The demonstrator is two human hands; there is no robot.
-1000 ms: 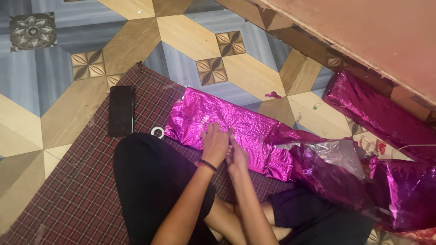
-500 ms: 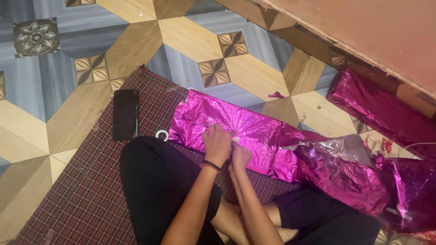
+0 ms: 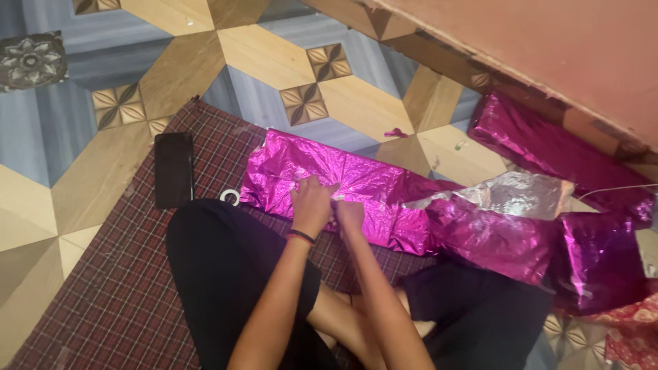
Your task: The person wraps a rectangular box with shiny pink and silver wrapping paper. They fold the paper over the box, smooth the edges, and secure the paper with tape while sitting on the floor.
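A long flat parcel wrapped in shiny magenta foil paper (image 3: 373,183) lies across the edge of a dark plaid mat (image 3: 116,288) in front of my crossed legs. My left hand (image 3: 312,201), with a dark band at the wrist, presses on the parcel's top, its fingers curled into the foil. Right beside it, touching it, my right hand (image 3: 349,214) pinches the foil with closed fingers. What lies under the fingertips is hidden. Loose foil (image 3: 514,193) trails off the parcel's right end, silver side up.
A black phone (image 3: 173,169) lies on the mat at the left, and a small white tape roll (image 3: 229,196) sits by my knee. Another magenta-wrapped piece (image 3: 548,145) rests against a pinkish board (image 3: 548,41). A crumpled foil bundle (image 3: 596,259) lies at the right. The floor is patterned tile.
Both hands have stayed together on the parcel's top, bunching the foil slightly. The loose foil at the right has turned up, showing more of its silver side. The view shifted a little.
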